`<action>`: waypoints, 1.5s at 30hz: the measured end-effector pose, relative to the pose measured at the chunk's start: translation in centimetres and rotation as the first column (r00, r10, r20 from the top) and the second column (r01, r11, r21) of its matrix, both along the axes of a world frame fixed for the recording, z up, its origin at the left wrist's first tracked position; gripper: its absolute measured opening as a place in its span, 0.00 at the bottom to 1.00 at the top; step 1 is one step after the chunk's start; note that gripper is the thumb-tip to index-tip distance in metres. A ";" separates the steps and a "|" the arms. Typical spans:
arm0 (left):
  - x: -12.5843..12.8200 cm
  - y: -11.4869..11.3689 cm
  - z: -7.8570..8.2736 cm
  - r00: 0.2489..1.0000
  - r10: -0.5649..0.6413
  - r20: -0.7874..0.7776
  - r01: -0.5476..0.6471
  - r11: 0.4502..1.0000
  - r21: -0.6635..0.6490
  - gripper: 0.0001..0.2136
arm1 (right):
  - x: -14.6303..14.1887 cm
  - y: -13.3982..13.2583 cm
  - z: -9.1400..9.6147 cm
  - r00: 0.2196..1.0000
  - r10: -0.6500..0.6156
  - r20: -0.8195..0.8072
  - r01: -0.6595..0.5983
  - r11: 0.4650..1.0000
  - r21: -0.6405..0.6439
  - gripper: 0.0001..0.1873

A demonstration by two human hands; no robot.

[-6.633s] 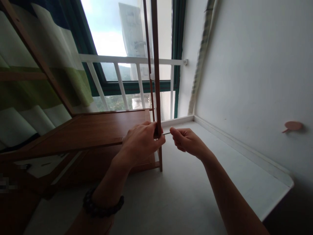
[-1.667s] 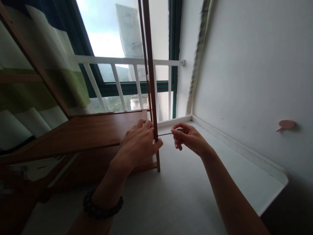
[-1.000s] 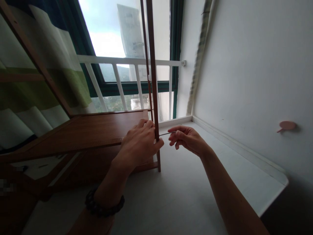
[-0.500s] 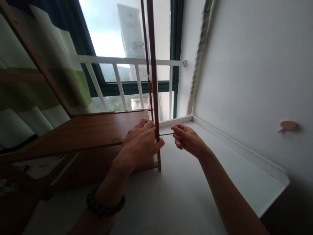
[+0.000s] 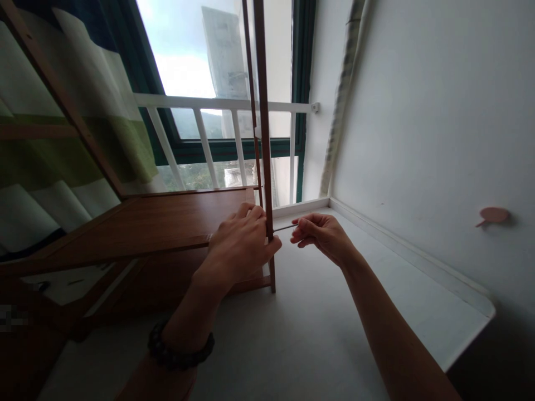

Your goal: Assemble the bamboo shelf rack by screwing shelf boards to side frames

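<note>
A brown wooden shelf unit [image 5: 159, 220] stands on a pale surface, left of centre. My left hand [image 5: 240, 242], with a dark beaded bracelet [image 5: 178, 348] on its wrist, is closed round the unit's upright post [image 5: 270, 206] where a shelf board meets it. To the right, my right hand [image 5: 315, 231] pinches a thin metal rod, perhaps a hex key [image 5: 285, 227]. The rod's far end meets the post beside my left thumb. The rest of it is hidden in my right fingers.
Behind the unit are a white railing [image 5: 196, 103] and a window with a dark green frame [image 5: 303, 72]. A striped curtain [image 5: 117, 111] hangs at the left. At the right, a white wall [image 5: 438, 111] carries a pink hook [image 5: 494, 215]. The pale surface [image 5: 317, 323] has a raised rim.
My right hand has turned slightly, and its fingers have shifted around the rod. My left hand and the shelf unit have stayed in place.
</note>
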State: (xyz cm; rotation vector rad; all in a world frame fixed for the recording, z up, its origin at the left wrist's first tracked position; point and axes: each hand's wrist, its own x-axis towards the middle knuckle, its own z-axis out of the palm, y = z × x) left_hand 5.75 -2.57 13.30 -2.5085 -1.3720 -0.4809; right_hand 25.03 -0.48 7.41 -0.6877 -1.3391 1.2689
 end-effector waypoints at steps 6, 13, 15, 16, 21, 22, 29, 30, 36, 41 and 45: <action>-0.1 0.0 -0.2 1.000 -0.004 0.008 0.004 1.000 0.014 0.11 | 0.6 -0.4 0.3 0.977 0.175 0.118 -0.159 0.978 -0.133 0.18; -0.1 0.1 -0.2 1.000 -0.008 0.009 0.008 1.000 0.014 0.11 | 0.4 -0.5 0.5 0.988 0.142 0.060 -0.135 0.985 -0.106 0.14; -0.1 0.0 -0.1 1.000 -0.006 0.008 0.006 1.000 0.014 0.11 | 0.2 -0.5 0.5 0.990 0.138 0.024 -0.137 0.989 -0.048 0.14; 0.0 0.0 0.0 1.000 -0.005 0.006 0.005 1.000 0.011 0.11 | 0.2 -0.5 0.4 0.989 0.148 0.014 -0.148 0.989 -0.021 0.13; 0.0 0.0 0.0 1.000 -0.001 0.001 0.001 1.000 -0.008 0.11 | 0.1 -0.6 0.5 0.976 0.217 -0.017 -0.216 0.976 0.036 0.11; 0.0 0.0 0.0 1.000 0.000 0.000 0.000 1.000 -0.006 0.11 | 0.1 -0.7 0.5 0.972 0.234 -0.024 -0.234 0.972 0.025 0.12; 0.0 -0.1 0.0 1.000 -0.009 -0.008 0.009 1.000 0.001 0.11 | 0.1 -1.1 0.9 0.928 0.337 -0.159 -0.358 0.925 -0.128 0.10; 0.0 -0.1 0.0 1.000 -0.007 -0.009 0.007 1.000 0.002 0.11 | 0.0 -1.1 0.9 0.927 0.333 -0.172 -0.356 0.926 -0.122 0.10; 0.0 0.0 0.1 1.000 0.007 -0.019 -0.007 1.000 0.000 0.12 | 0.3 -0.8 0.5 0.922 0.349 -0.167 -0.361 0.931 -0.051 0.13; 0.0 -0.1 0.1 1.000 0.007 -0.011 -0.007 1.000 0.000 0.12 | 0.7 -0.5 0.3 0.940 0.338 -0.052 -0.338 0.941 0.009 0.16; 0.0 0.0 -0.1 1.000 -0.002 0.000 0.002 1.000 0.003 0.12 | 0.9 -0.3 0.2 0.971 0.234 0.040 -0.236 0.969 0.067 0.15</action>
